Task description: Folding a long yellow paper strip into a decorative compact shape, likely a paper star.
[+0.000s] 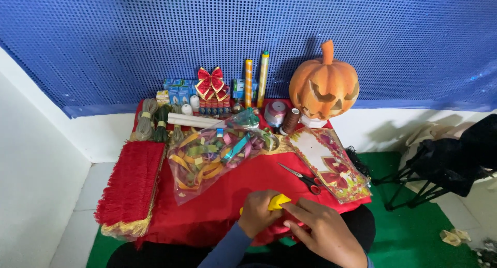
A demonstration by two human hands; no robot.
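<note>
1. Yellow folded piece (278,201) sits at the near edge of the red tablecloth (248,180), pinched between both hands.
2. The left hand (257,212) is curled tight around the piece's left side, fingers closed on it.
3. The right hand (323,229) lies just right of it, fingers narrow and pressed against the yellow edge.
4. Slightly farther and to the right, red-handled scissors (303,178) lie flat on the cloth, apart from the hands.
5. Right of the scissors rests a long clear packet (331,164) with red and gold flower-patterned sheets inside, slanting toward the near right corner.
6. Left of centre, a clear plastic bag (212,157) holds a tangle of multicoloured ribbon.
7. At the far left, red fringe trim with a gold edge (129,188) hangs over the table's side.
8. Farther back stand thread spools (282,117), bundled cords (155,123) and small blue boxes (178,92).
9. A red and gold bow (210,83) and two tall striped tubes (256,76) stand against the blue dotted wall covering (155,30).
10. An orange carved pumpkin (324,84) stands at the far right.
</note>
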